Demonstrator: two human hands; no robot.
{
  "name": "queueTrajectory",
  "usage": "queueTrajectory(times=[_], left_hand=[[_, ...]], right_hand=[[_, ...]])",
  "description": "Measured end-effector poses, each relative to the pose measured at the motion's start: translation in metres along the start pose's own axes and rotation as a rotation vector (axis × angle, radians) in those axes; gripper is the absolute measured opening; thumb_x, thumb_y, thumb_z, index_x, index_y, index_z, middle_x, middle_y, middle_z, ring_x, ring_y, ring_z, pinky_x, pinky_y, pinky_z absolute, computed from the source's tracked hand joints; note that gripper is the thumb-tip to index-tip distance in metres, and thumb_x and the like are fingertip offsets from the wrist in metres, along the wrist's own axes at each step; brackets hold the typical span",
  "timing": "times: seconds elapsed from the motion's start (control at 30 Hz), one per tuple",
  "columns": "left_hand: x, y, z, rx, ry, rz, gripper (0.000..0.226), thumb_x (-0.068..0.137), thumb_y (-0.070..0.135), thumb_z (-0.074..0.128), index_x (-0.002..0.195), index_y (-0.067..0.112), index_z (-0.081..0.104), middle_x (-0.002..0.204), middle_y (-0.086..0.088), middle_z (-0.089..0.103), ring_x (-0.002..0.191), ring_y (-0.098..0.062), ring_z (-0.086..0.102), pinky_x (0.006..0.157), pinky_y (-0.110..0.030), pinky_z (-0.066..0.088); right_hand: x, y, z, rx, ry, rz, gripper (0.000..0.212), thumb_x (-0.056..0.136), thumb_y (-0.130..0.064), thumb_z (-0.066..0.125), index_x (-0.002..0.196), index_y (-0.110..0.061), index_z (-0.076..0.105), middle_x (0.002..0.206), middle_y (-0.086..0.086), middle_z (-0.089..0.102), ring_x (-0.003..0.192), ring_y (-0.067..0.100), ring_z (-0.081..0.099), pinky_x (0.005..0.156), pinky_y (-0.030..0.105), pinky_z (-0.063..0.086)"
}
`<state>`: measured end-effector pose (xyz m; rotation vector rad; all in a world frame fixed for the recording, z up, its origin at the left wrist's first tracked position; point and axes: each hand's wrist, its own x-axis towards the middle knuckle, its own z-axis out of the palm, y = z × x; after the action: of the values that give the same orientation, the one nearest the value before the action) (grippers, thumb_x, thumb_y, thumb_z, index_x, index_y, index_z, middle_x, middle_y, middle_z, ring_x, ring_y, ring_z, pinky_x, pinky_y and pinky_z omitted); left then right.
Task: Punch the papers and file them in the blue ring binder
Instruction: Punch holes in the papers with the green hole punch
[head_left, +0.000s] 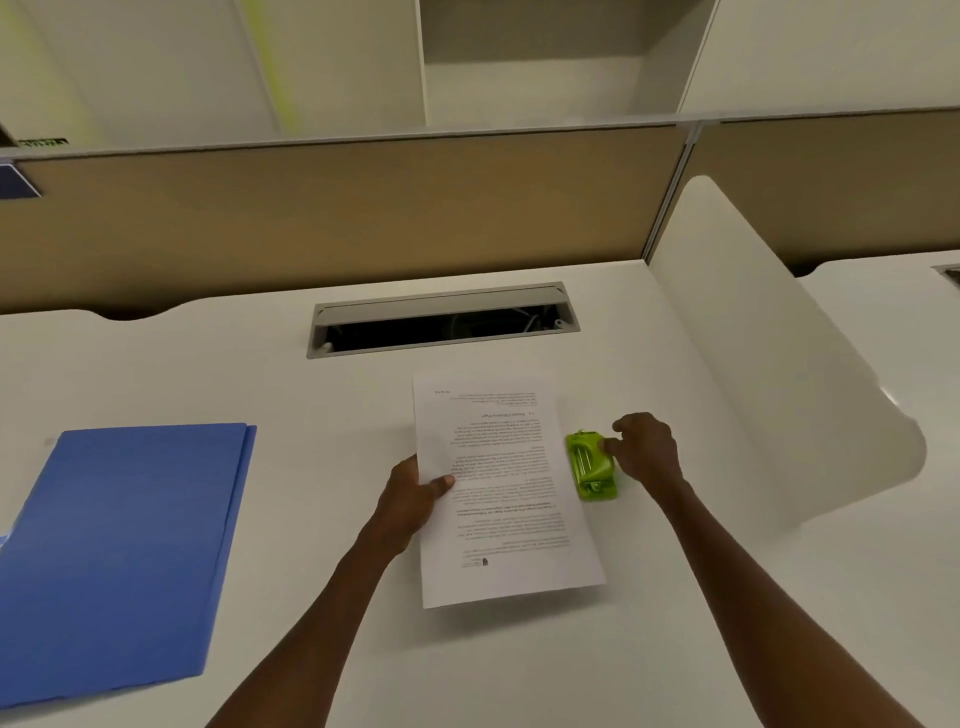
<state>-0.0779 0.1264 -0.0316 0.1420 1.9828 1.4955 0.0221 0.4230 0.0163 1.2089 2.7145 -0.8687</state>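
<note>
White printed papers (498, 488) lie in the middle of the white desk (519, 665), text upside down to me. My left hand (415, 493) grips their left edge, thumb on top. A small green hole punch (592, 466) sits against the papers' right edge. My right hand (647, 449) holds the punch from its right side, fingers closed on it. The blue ring binder (119, 556) lies shut on the desk at the left, apart from both hands.
An open cable slot (441, 325) is set in the desk behind the papers. A white curved divider (769, 364) stands on the right. A tan partition wall (337, 218) runs along the back, with shelving above it.
</note>
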Motion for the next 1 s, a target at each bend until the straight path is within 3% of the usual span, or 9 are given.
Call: queueTrajectory(times=[0.13, 0.3, 1.0], left_hand=[[0.006, -0.006, 0.006, 0.006, 0.020, -0.025, 0.041, 0.082, 0.026, 0.069, 0.121, 0.021, 0.058, 0.116, 0.000, 0.070, 0.100, -0.025, 0.069, 0.090, -0.051, 0.054], [0.009, -0.005, 0.014, 0.006, 0.021, -0.037, 0.040, 0.085, 0.024, 0.067, 0.123, 0.020, 0.056, 0.117, -0.001, 0.069, 0.100, -0.025, 0.069, 0.089, -0.050, 0.055], [0.024, 0.004, 0.036, -0.004, -0.033, 0.022, 0.047, 0.080, 0.035, 0.068, 0.124, 0.023, 0.057, 0.119, 0.002, 0.069, 0.102, -0.022, 0.068, 0.090, -0.050, 0.054]], right_hand=[[0.011, 0.009, 0.005, 0.088, -0.081, 0.050, 0.021, 0.078, -0.025, 0.073, 0.093, -0.010, 0.072, 0.086, 0.008, 0.066, 0.087, 0.026, 0.061, 0.073, 0.029, 0.044], [0.013, 0.014, 0.011, 0.116, -0.065, 0.045, 0.020, 0.077, -0.025, 0.073, 0.095, -0.015, 0.075, 0.094, 0.009, 0.073, 0.091, 0.028, 0.065, 0.072, 0.028, 0.045], [0.012, 0.020, 0.018, 0.110, -0.040, 0.031, 0.016, 0.082, -0.028, 0.068, 0.089, -0.015, 0.075, 0.080, 0.007, 0.068, 0.079, 0.026, 0.062, 0.066, 0.028, 0.040]])
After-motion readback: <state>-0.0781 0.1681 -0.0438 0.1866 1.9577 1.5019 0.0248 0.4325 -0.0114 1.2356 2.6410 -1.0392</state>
